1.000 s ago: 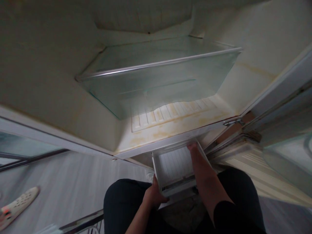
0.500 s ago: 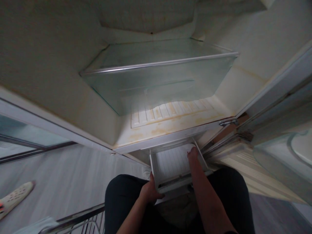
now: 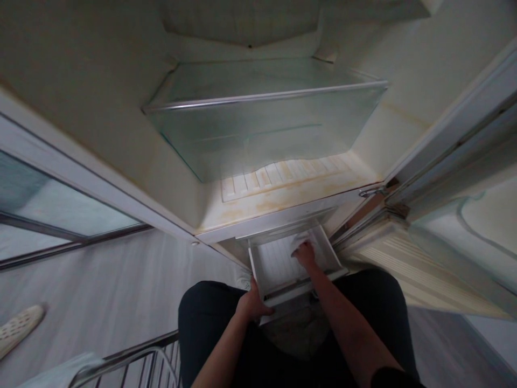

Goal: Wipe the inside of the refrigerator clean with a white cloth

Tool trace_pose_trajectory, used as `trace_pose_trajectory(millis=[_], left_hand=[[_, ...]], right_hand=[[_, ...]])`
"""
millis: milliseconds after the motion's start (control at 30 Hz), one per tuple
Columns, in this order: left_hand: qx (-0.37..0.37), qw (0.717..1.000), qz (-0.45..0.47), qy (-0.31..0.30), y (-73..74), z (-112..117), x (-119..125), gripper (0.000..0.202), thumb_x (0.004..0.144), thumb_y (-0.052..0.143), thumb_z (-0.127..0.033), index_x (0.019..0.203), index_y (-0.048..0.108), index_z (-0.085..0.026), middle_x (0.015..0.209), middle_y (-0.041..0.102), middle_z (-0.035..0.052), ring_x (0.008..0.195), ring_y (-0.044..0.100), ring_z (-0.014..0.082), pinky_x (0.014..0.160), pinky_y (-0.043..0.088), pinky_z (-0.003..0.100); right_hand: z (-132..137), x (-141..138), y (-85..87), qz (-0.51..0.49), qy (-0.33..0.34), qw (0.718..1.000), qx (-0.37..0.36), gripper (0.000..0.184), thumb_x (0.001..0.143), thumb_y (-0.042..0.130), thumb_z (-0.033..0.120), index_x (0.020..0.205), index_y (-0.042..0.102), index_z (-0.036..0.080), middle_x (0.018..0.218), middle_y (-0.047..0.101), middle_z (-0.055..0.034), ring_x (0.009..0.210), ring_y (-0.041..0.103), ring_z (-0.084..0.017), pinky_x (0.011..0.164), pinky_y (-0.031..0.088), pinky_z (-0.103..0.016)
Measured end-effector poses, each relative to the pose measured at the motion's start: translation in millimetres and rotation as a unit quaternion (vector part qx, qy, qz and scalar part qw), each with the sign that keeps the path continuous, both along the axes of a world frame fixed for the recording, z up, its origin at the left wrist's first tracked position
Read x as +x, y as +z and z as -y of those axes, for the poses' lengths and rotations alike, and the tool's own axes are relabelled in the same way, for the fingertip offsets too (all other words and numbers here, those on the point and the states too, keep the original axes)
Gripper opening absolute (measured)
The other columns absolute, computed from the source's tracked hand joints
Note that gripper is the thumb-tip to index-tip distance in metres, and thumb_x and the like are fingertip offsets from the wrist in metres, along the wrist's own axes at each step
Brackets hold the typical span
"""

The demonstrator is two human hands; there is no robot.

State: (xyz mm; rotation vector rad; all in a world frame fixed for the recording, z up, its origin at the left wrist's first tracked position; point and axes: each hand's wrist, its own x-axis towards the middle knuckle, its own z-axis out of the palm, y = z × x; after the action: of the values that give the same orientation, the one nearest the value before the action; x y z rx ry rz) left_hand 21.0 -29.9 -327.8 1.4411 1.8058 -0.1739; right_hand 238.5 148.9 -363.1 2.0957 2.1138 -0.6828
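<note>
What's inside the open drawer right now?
Inside the drawer, the right hand holds a pale, cloth-like item over the ribbed white bottom. The patch of bottom beneath hand and item is hidden.

the drawer (image 3: 270, 264) juts out below the compartment (image 3: 283, 200), before and between the knees (image 3: 205, 310). inside it, the right hand (image 3: 304, 254) is on a cloth (image 3: 298, 242); the left hand (image 3: 252, 303) is at its left front corner. a shelf (image 3: 242, 78) spans the compartment above. right stands the open door (image 3: 424, 275); left, a rack (image 3: 141, 360) is near the knee, and a shoe (image 3: 20, 326) lies farther off on the floor (image 3: 105, 280).
</note>
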Motion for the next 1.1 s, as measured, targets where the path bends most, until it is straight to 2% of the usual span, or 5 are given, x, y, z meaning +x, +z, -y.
trace_pose_trajectory(millis=[167, 367, 667, 800, 1100], left_hand=[[-0.019, 1.0, -0.012, 0.003, -6.3, -1.3, 0.4, 0.141, 0.06, 0.078, -0.051, 0.151, -0.014, 0.006, 0.13, 0.064, 0.0271, 0.121, 0.064, 0.0357, 0.092, 0.047, 0.033], [-0.037, 0.999, 0.008, 0.014, -14.3, -1.6, -1.4, 0.148, 0.056, 0.081, -0.049, 0.15, -0.018, 0.008, 0.132, 0.063, 0.0292, 0.123, 0.063, 0.0378, 0.095, 0.048, 0.036], [-0.048, 0.998, 0.019, 0.029, -8.5, -3.2, -0.3, 0.146, 0.055, 0.08, -0.045, 0.152, -0.016, 0.008, 0.131, 0.064, 0.0294, 0.121, 0.064, 0.0391, 0.095, 0.048, 0.038], [-0.043, 0.999, 0.012, 0.031, -11.2, -2.7, -0.5, 0.146, 0.056, 0.081, -0.044, 0.151, -0.017, 0.009, 0.131, 0.064, 0.0291, 0.122, 0.063, 0.0386, 0.095, 0.048, 0.038], [-0.027, 1.0, 0.006, 0.014, -17.4, 0.1, -2.2, 0.144, 0.06, 0.079, -0.049, 0.15, -0.017, 0.009, 0.125, 0.067, 0.028, 0.119, 0.065, 0.0353, 0.089, 0.047, 0.034]], right_hand=[[7.0, -39.5, -10.6, 0.016, 0.162, 0.986, 0.04, 0.065, 0.081, 0.075, 0.043, 0.14, 0.059, 0.02, 0.154, 0.037, -0.0197, 0.141, 0.033, -0.042, 0.114, 0.03, -0.053], [13.4, -76.1, -17.8, -0.102, 0.4, 0.909, 0.049, 0.067, 0.089, 0.066, 0.036, 0.152, 0.044, 0.028, 0.152, 0.041, -0.0126, 0.14, 0.034, -0.03, 0.115, 0.031, -0.047], [4.0, -108.0, -38.1, -0.088, 0.328, 0.94, 0.013, 0.09, 0.072, 0.078, 0.059, 0.151, 0.045, 0.028, 0.154, 0.044, -0.013, 0.143, 0.034, -0.038, 0.119, 0.009, -0.067], [-19.8, -111.2, -38.3, -0.043, 0.248, 0.967, -0.033, 0.102, 0.068, 0.076, 0.07, 0.152, 0.044, 0.023, 0.155, 0.043, -0.0152, 0.146, 0.032, -0.036, 0.123, 0.01, -0.057], [-69.8, -14.1, -18.4, 0.109, 0.042, 0.992, -0.053, 0.111, 0.08, 0.044, 0.088, 0.146, 0.05, -0.002, 0.152, 0.039, -0.0322, 0.148, 0.025, -0.044, 0.12, 0.0, -0.057]])
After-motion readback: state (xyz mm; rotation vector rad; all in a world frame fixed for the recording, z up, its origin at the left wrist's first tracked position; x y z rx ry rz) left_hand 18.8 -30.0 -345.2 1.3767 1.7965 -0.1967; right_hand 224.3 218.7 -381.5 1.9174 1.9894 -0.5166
